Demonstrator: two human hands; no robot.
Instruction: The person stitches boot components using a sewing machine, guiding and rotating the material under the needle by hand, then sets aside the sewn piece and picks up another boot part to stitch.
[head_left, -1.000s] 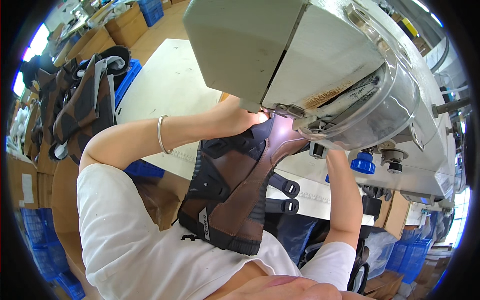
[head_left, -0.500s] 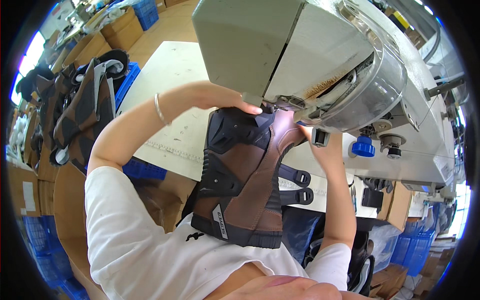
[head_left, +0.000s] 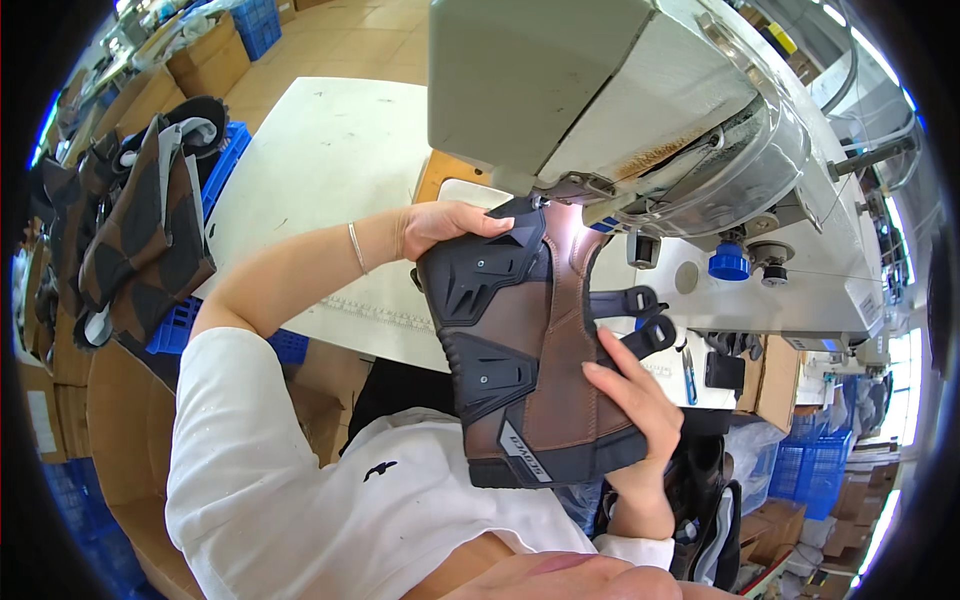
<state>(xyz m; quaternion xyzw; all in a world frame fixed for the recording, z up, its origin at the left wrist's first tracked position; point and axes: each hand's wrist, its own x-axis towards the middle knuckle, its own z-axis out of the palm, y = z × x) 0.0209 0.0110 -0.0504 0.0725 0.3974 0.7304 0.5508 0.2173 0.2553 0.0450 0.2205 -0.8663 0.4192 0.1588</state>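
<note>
A brown and black boot upper (head_left: 560, 370) with moulded black plates and two black buckle straps (head_left: 645, 337) stands in front of me, its far edge under the head of a sewing machine (head_left: 600, 100). A light shines on that edge, and the machine's head hides part of it. My left hand (head_left: 455, 225) grips the far left edge, thumb on top of the black panel. Lower down, my right hand (head_left: 640, 410) holds the near right side, with its fingers against the brown panel and the rest curling beyond the edge.
The white machine table (head_left: 340, 200) extends to the left. Blue-handled snips (head_left: 689, 375) and a black flat device (head_left: 725, 370) lie on the right. More boot uppers (head_left: 150, 220) are heaped over a blue crate (head_left: 225, 165) at left. Cardboard boxes (head_left: 205, 65) stand farther back.
My right hand has come from beside the machine's head down to the near right side of the boot upper. The upper has turned and shifted right; my left hand keeps its hold.
</note>
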